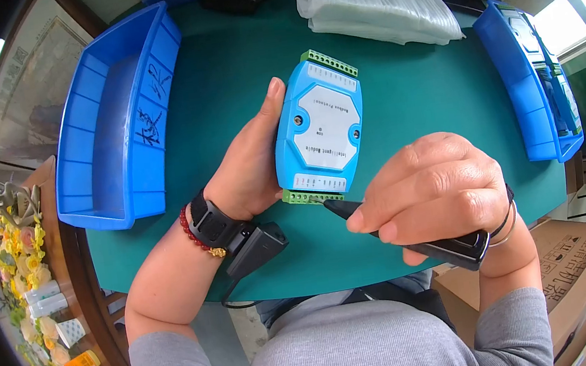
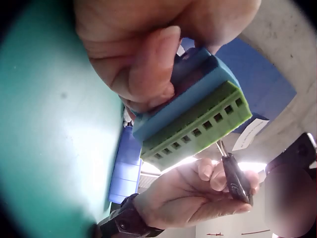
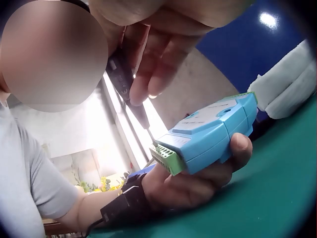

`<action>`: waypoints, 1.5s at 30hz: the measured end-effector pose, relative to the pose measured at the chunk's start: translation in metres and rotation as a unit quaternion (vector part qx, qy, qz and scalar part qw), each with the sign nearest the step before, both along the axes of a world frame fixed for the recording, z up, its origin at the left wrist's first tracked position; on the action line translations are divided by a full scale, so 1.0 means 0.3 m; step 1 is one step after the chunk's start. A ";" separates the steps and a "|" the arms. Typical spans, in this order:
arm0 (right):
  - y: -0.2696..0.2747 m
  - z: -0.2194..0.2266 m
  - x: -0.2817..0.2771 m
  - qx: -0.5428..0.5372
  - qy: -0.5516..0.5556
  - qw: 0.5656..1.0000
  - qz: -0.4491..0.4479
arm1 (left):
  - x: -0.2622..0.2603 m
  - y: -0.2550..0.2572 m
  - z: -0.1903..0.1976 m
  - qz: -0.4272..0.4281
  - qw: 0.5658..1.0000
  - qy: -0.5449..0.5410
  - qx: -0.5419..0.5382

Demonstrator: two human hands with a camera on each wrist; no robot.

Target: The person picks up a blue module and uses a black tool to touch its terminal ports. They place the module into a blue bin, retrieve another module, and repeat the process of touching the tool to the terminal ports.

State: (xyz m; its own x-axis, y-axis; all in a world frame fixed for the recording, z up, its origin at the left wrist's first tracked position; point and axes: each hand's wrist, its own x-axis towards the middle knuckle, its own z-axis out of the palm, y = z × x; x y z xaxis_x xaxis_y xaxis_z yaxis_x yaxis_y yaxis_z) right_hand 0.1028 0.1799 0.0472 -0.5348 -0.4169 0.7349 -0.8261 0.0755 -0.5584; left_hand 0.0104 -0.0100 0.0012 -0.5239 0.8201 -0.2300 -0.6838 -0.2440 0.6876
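A blue module [image 1: 319,125] with a pale label and green terminal blocks at both ends is gripped by the left hand [image 1: 248,144], thumb along its left side. The right hand [image 1: 440,190] pinches a black screwdriver [image 1: 418,244] whose tip meets the near green terminal block [image 1: 302,197]. In the left wrist view, the square openings of the green block [image 2: 198,130] face the camera, and the metal shaft of the screwdriver [image 2: 237,181] touches its edge. From the right wrist view, the screwdriver [image 3: 130,91] points down onto the top of the green block [image 3: 167,157].
On the left of the green table [image 1: 212,61] stands an empty blue bin [image 1: 132,122]. White foam packaging [image 1: 374,8] lies at the back. Another blue bin [image 1: 527,96], at the right, holds several modules. A cardboard box [image 1: 573,258] is below on the right.
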 end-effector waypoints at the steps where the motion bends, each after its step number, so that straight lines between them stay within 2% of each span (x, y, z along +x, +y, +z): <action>1: -0.003 -0.001 0.001 -0.003 -0.003 1.000 -0.008 | -0.001 0.000 -0.001 0.002 1.000 0.004 -0.002; 6: -0.026 -0.016 0.030 -0.047 -0.074 0.993 -0.085 | 0.005 0.010 0.007 0.026 1.000 -0.002 -0.014; 10: -0.029 -0.017 0.039 -0.056 -0.098 0.988 -0.108 | 0.004 0.008 0.003 0.029 1.000 -0.010 -0.003; 14: -0.009 0.009 0.049 -0.055 -0.090 0.990 -0.090 | 0.009 0.011 0.009 0.040 0.998 0.005 -0.042; 16: 0.002 0.016 0.051 -0.086 -0.102 0.989 -0.069 | 0.005 0.010 0.005 0.037 0.999 0.008 -0.037; 20: -0.002 0.011 0.039 -0.060 -0.088 0.993 -0.055 | 0.004 0.011 0.004 0.041 0.999 -0.003 -0.036; 23: -0.011 -0.010 0.029 -0.060 -0.078 0.994 -0.040 | -0.001 0.004 -0.005 0.026 0.999 -0.019 0.013; 35: -0.012 -0.008 0.021 -0.038 -0.062 0.997 -0.031 | 0.000 0.004 -0.003 0.029 1.000 -0.010 0.006; 42: -0.015 -0.027 0.045 -0.110 -0.172 0.969 -0.137 | 0.010 0.010 0.004 0.070 0.997 0.013 -0.012; 45: -0.017 -0.028 0.043 -0.116 -0.169 0.966 -0.160 | 0.010 0.013 0.002 0.083 0.996 0.025 -0.028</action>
